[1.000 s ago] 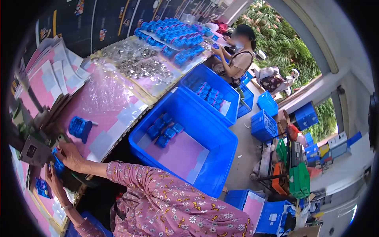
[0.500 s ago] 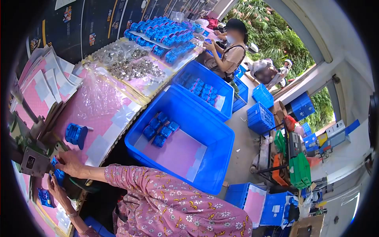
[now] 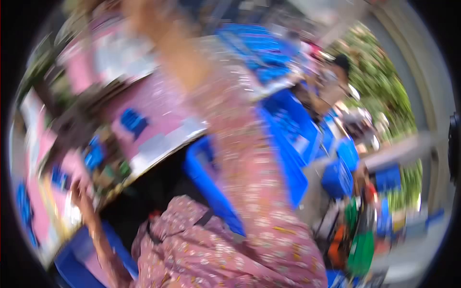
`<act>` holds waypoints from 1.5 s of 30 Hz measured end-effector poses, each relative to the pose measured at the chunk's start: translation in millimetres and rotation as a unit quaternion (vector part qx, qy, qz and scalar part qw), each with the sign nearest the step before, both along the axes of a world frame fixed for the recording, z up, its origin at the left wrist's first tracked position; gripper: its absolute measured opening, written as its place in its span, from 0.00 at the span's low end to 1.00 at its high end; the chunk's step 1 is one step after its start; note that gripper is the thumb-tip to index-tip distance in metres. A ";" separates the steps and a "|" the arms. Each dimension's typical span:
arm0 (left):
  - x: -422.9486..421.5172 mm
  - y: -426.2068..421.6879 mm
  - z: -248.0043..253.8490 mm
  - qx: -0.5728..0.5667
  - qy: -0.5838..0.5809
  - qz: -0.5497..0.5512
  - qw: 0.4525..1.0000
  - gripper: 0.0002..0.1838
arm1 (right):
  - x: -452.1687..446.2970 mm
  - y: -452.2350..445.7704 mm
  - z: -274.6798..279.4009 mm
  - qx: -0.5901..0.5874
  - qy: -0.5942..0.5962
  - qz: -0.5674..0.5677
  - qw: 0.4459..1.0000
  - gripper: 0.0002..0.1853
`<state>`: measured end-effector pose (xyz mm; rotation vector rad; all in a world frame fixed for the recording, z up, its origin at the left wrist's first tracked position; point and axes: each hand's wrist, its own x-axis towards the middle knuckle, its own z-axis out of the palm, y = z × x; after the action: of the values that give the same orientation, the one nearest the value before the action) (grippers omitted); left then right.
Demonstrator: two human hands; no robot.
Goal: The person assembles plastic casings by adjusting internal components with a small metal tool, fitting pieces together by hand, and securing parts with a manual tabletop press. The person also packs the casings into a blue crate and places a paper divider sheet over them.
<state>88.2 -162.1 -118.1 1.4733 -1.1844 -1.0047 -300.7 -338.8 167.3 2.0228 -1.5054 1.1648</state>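
Note:
My right arm stretches up across the view, and my right hand [image 3: 144, 17] is at the top edge, too smeared to show its fingers or anything in them. Low on the left, my left hand [image 3: 83, 196] is beside the pink-covered bench edge, fingers pointing up and somewhat apart, with nothing seen in it. Just above it, a blue plastic part [image 3: 94, 154] sits at the dark metal bench machine [image 3: 69, 122]. Another blue part [image 3: 59, 177] lies left of that hand. A third blue piece [image 3: 133, 121] rests on the pink bench top [image 3: 158, 103].
Large blue bins [image 3: 204, 180] stand along the bench, partly hidden by my sleeve. Stacked blue parts [image 3: 254, 45] cover the far bench, where another person [image 3: 331, 84] sits. A blue bin [image 3: 72, 257] is at lower left. Green crates [image 3: 361, 254] stand at right.
My right hand has left the blue part at the machine and swung up and away to the top. My left hand has drawn back a little from it. The view has shifted and blurred.

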 end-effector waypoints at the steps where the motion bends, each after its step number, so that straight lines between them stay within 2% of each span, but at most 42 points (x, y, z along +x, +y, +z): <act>1: -35.1 25.4 58.2 0.028 -0.020 0.011 0.999 0.18 | 0.4 3.7 11.7 0.040 0.033 0.003 0.999 0.16; 4: -62.1 38.1 79.7 -0.091 -0.019 0.015 0.996 0.15 | -12.2 22.1 61.3 0.137 0.106 0.014 0.985 0.18; 5: -60.1 37.2 75.9 -0.073 -0.019 0.005 0.997 0.13 | -15.6 27.0 79.6 0.165 0.112 0.020 0.980 0.19; 6: -61.5 41.1 65.5 -0.096 -0.039 0.004 0.995 0.12 | -13.4 35.6 95.3 0.198 0.103 0.029 0.974 0.20; 7: -66.9 53.2 79.8 -0.039 -0.012 -0.001 0.999 0.11 | -8.0 45.1 110.4 0.229 0.104 0.037 0.967 0.20; 9: -75.2 66.2 78.0 -0.062 0.039 -0.023 0.997 0.09 | 6.0 78.9 135.7 0.310 0.052 0.052 0.948 0.22; 10: -77.9 69.8 73.4 -0.098 -0.009 -0.028 0.995 0.10 | 14.9 102.2 145.5 0.359 0.008 0.061 0.932 0.23; 12: -77.8 76.0 93.7 -0.155 -0.028 -0.074 0.985 0.12 | 37.7 158.4 155.9 0.490 -0.120 0.067 0.861 0.24; 15: -90.0 66.5 115.5 -0.282 -0.095 -0.106 0.949 0.17 | 68.9 229.9 112.0 0.658 -0.332 0.031 0.676 0.27; 16: -96.3 60.8 126.6 -0.308 -0.092 -0.127 0.938 0.21 | 82.0 249.9 80.9 0.668 -0.387 -0.003 0.636 0.36; 17: -108.1 52.8 135.4 -0.363 -0.087 -0.116 0.921 0.22 | 89.0 265.8 39.2 0.638 -0.419 0.018 0.646 0.30; 19: -132.4 41.0 160.7 -0.438 -0.074 -0.117 0.888 0.25 | 84.3 276.4 -43.6 0.548 -0.351 0.073 0.756 0.26; 20: -144.9 34.2 174.3 -0.485 -0.083 -0.113 0.863 0.25 | 52.9 278.5 -60.1 0.502 -0.160 0.120 0.841 0.22; 21: -159.7 24.7 189.7 -0.535 -0.052 -0.118 0.835 0.25 | 40.4 283.8 -65.2 0.477 -0.042 0.121 0.869 0.20; 23: -193.7 13.3 221.4 -0.534 -0.030 -0.238 0.811 0.21 | 17.0 291.6 -74.8 0.376 0.190 0.104 0.901 0.15; 24: -209.7 0.9 232.7 -0.548 -0.018 -0.273 0.791 0.20 | 41.1 283.1 -42.8 0.532 -0.113 0.029 0.839 0.15; 25: -217.9 -6.3 251.4 -0.487 -0.056 -0.342 0.802 0.20 | 70.9 279.0 7.5 0.628 -0.399 -0.055 0.665 0.14; 27: -223.0 -14.3 287.1 -0.346 -0.118 -0.478 0.799 0.22 | 74.7 265.3 61.9 0.644 -0.429 -0.102 0.625 0.14; 28: -224.7 -14.5 282.2 -0.352 -0.112 -0.467 0.803 0.22 | 76.2 257.6 81.1 0.675 -0.433 -0.092 0.591 0.13; 29: -225.4 -11.0 274.2 -0.357 -0.106 -0.455 0.809 0.24 | 67.7 262.4 53.0 0.656 -0.249 -0.026 0.712 0.12; 30: -224.4 -7.4 265.9 -0.362 -0.101 -0.437 0.817 0.26 | 51.4 276.0 1.4 0.603 -0.048 0.048 0.795 0.12; 31: -242.5 -1.4 209.5 -0.456 -0.082 -0.363 0.809 0.24 | 37.0 288.2 -46.0 0.508 0.150 0.123 0.839 0.11; 33: -224.2 -1.4 213.6 -0.366 -0.204 -0.494 0.762 0.22 | 16.3 293.9 -100.0 0.346 0.171 0.193 0.902 0.15; 34: -212.0 -17.4 205.1 -0.395 -0.189 -0.433 0.788 0.19 | 28.6 267.8 -111.7 0.347 0.167 0.219 0.897 0.16; 36: -234.7 -3.9 195.4 -0.455 -0.068 -0.343 0.819 0.14 | 24.9 281.3 -91.3 0.408 0.176 0.193 0.875 0.21; 38: -220.3 -10.4 186.8 -0.537 0.058 -0.174 0.823 0.12 | 61.0 272.7 -75.3 0.424 -0.084 0.142 0.890 0.31; 39: -211.5 -6.0 182.0 -0.563 0.130 -0.088 0.811 0.14 | 74.2 275.0 -57.8 0.434 -0.212 0.104 0.869 0.36; 41: -143.5 7.6 153.7 -0.496 -0.027 0.039 0.867 0.15 | 83.9 269.9 -18.6 0.322 -0.209 0.152 0.911 0.48; 42: -111.6 7.5 136.5 -0.449 -0.097 0.111 0.881 0.14 | 83.4 268.0 10.8 0.300 -0.276 0.191 0.893 0.50; 43: -79.6 7.2 119.5 -0.391 -0.167 0.176 0.888 0.14 | 82.0 259.9 43.2 0.249 -0.226 0.209 0.918 0.46; 44: -49.7 1.6 92.7 -0.251 -0.157 0.255 0.920 0.15 | 67.4 246.5 75.1 0.287 -0.183 0.160 0.927 0.41; 45: -24.2 -5.9 75.8 -0.170 -0.188 0.337 0.907 0.21 | 44.9 217.2 106.5 0.296 -0.078 0.116 0.945 0.34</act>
<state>64.0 -168.0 -42.3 1.6499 -0.9247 -0.0360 -255.8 -121.6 273.8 2.6099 -1.9109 1.0594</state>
